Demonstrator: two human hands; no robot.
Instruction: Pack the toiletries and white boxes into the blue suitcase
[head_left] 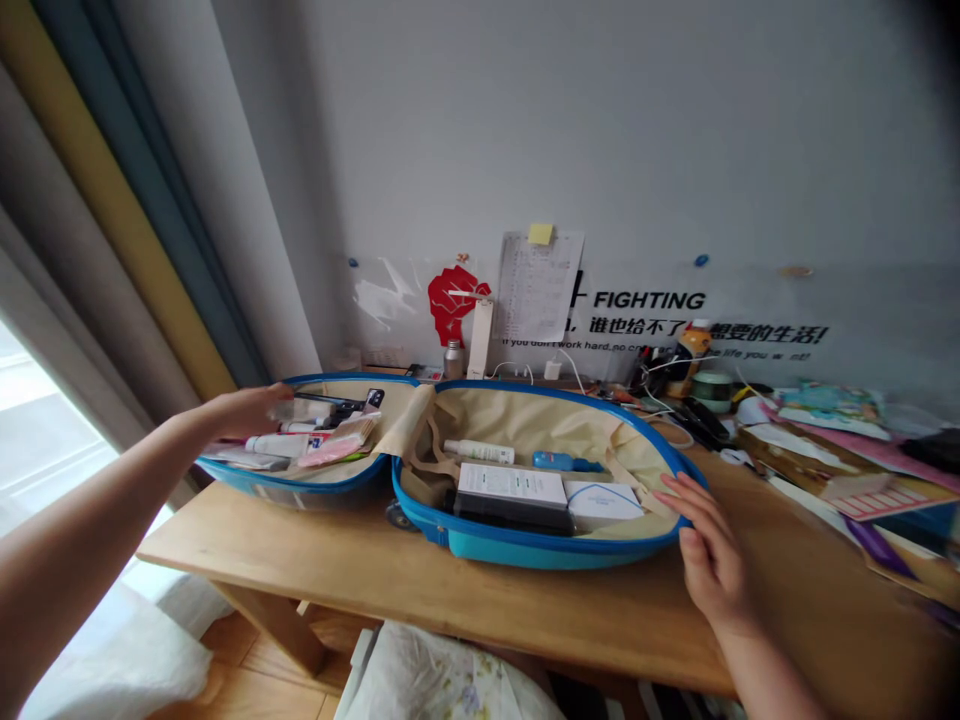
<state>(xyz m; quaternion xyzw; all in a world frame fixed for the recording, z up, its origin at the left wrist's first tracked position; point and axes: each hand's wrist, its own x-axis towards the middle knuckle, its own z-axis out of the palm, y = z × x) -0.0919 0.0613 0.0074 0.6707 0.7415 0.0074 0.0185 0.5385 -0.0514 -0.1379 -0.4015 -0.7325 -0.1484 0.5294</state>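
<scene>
A blue hard-shell suitcase (525, 548) lies open on a wooden desk (450, 590), both halves lined in beige. My left hand (244, 408) reaches over the far edge of the left half, fingers curled over its rim among tubes and packets (315, 440). At the right rim of the right half rests my right hand (709, 545), its fingers spread and flat. That half holds a white box on a black one (511, 493), a second white box (604, 500), a white spray bottle (480, 452) and a blue tube (562, 462).
Papers, cables, jars and a black remote crowd the desk's right side (825, 440). A wall behind carries a red fist sticker (452, 303), a pinned sheet (536, 285) and "FIGHTING" lettering. Curtains hang at left. A white bag (442, 680) sits under the desk.
</scene>
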